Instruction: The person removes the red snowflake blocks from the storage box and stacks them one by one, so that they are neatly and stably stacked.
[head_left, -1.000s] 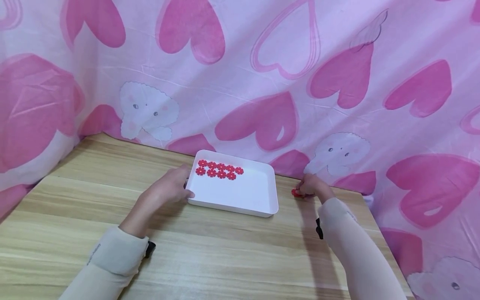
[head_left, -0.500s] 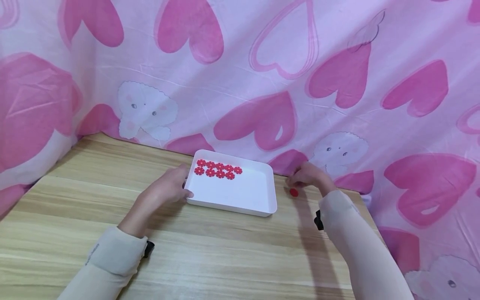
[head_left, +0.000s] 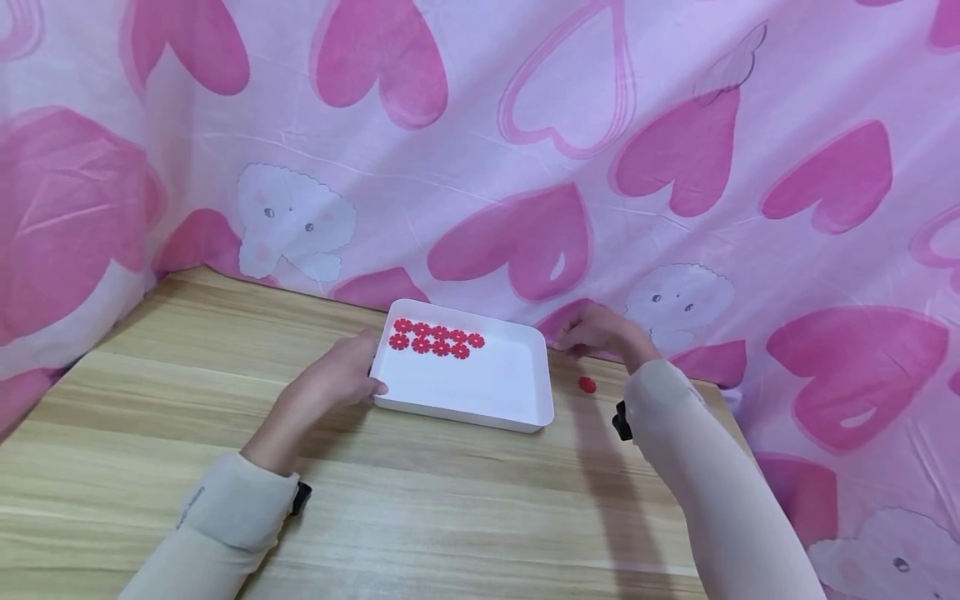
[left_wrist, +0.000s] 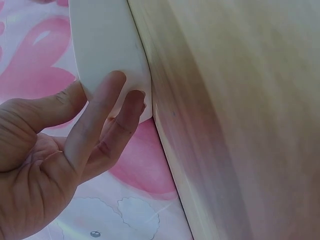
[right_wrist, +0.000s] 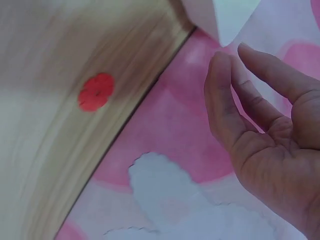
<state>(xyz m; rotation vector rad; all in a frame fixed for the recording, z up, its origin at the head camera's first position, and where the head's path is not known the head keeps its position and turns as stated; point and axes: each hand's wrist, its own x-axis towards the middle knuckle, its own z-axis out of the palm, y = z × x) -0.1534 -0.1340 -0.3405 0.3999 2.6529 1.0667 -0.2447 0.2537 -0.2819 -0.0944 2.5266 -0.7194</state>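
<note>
A shallow white tray point(head_left: 495, 387) lies on the table. Inside it, several red flower-shaped discs point(head_left: 442, 333) form two rows towards the back left. The left hand point(head_left: 339, 371) grips the tray's left end, thumb at the rim and fingertips against the outer wall, as the left wrist view shows. Beyond the tray's back right corner hovers the right hand point(head_left: 600, 327); in the right wrist view its thumb and fingertips stand slightly apart with nothing seen between them. One more red disc point(right_wrist: 96, 92) lies on the table, right of the tray and apart from the hand.
The wooden table point(head_left: 420, 500) stretches in front of the tray. Its back edge runs close behind the tray, against a pink curtain point(head_left: 480, 167) with hearts and white animal figures. Both forearms wear pale sleeves, with a black wrist device point(head_left: 622, 421) below the right one.
The right hand has let go of the red disc, leaving it on the table, and moved left and up towards the tray's back right corner. The left hand stays on the tray.
</note>
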